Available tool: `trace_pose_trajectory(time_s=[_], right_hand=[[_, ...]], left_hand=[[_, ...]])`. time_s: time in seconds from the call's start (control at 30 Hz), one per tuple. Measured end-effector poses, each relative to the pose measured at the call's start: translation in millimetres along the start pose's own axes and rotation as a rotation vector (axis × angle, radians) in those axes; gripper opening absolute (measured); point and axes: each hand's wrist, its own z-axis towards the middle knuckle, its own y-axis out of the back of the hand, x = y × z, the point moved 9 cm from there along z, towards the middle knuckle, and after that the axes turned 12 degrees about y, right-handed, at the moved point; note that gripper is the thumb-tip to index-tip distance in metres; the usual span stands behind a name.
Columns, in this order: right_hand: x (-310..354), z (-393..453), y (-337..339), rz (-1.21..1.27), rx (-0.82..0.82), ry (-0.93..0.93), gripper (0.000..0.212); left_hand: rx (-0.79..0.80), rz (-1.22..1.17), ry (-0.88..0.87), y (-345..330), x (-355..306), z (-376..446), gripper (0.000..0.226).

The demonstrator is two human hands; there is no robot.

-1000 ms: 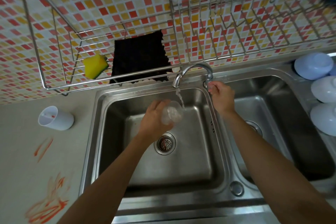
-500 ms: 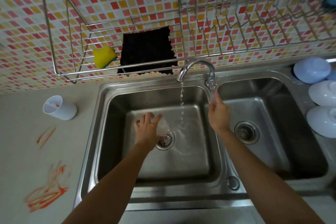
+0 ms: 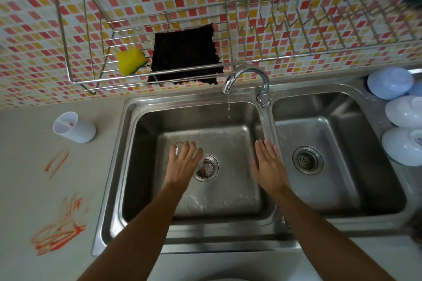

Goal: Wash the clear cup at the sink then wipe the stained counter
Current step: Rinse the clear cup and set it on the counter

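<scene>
My left hand (image 3: 183,163) reaches down into the left basin of the sink (image 3: 118,166), fingers curled over the clear cup (image 3: 199,162), which lies low in that basin just beside the drain (image 3: 206,167). Most of the cup is hidden under my fingers, so I cannot tell which way its mouth faces. My right hand (image 3: 269,166) hovers flat with fingers straight and together, holding nothing, above the right edge of the same basin near the divider. The tap (image 3: 245,77) stands at the back of the sink, with a thin trickle falling from its spout. Left of the sink, the counter (image 3: 27,189) carries orange stains (image 3: 58,232) and a white cup (image 3: 74,127). Behind the sink a wire rack (image 3: 68,52) holds a yellow sponge (image 3: 131,61) and a black cloth (image 3: 185,55).
</scene>
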Motion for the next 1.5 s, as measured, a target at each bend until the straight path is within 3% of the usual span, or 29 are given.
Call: trace_pose_trajectory(time_s=[0.3, 0.47, 0.57, 0.67, 0.9, 1.07, 1.23, 1.5], right_hand=[[1.3, 0.2, -7.6, -0.047, 0.093, -0.014, 0.060], [6.0, 5.8, -3.7, 0.013, 0.103, -0.104, 0.071], [17.3, 0.6, -9.8, 0.063, 0.126, -0.202, 0.078], [43.2, -8.3, -16.3, 0.049, 0.161, -0.165, 0.078], [118.4, 18.4, -12.7, 0.122, 0.112, -0.081, 0.079], [202.2, 57.9, -3.6, 0.272, 0.041, -0.069, 0.076], [283.7, 95.3, -6.8, 0.304, -0.011, 0.018, 0.076], [363.0, 137.1, -20.6, 0.402, -0.042, -0.006, 0.078]], left_hand=[[-0.085, -0.016, -0.016, 1.7, -4.1, -14.5, 0.078], [-0.023, -0.027, 0.037, -14.1, 16.2, -24.1, 0.082], [0.065, -0.203, 0.272, -22.7, 45.7, -38.4, 0.080], [0.145, -0.446, 0.525, -29.3, 79.4, -54.2, 0.074], [0.025, -0.767, 0.736, -44.3, 186.5, -76.9, 0.071], [0.013, -0.919, 0.864, -74.0, 271.8, -99.0, 0.081], [0.005, -1.148, 0.834, -113.1, 333.2, -102.1, 0.086], [0.062, -1.395, 0.740, -165.6, 369.0, -90.3, 0.088]])
